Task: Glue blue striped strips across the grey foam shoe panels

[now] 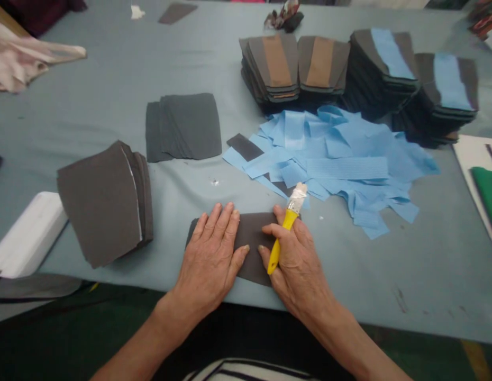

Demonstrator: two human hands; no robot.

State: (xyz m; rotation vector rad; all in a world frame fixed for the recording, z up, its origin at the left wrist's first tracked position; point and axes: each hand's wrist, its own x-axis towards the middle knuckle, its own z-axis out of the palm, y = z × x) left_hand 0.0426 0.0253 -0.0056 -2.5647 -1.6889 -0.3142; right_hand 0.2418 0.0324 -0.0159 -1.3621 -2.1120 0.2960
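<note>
A dark brown fabric piece (254,233) lies near the table's front edge, partly covered by both hands. My left hand (212,251) rests flat on its left part, fingers stretched out. My right hand (295,259) holds a paintbrush (285,227) with a yellow handle while its thumb and fingers touch the right side of the piece. The brush's bristles point away from me and carry whitish paste. Beyond the right hand spreads a heap of light blue fabric strips (349,164). To the left stands a stack of brown pieces (101,206).
Fanned dark grey pieces (190,127) lie behind the brown stack. A white box-like object (29,235) sits at the left front edge. Several banded stacks (381,58) line the back right. A green item (486,196) on a pale board is far right. Beige cloth (19,58) lies far left.
</note>
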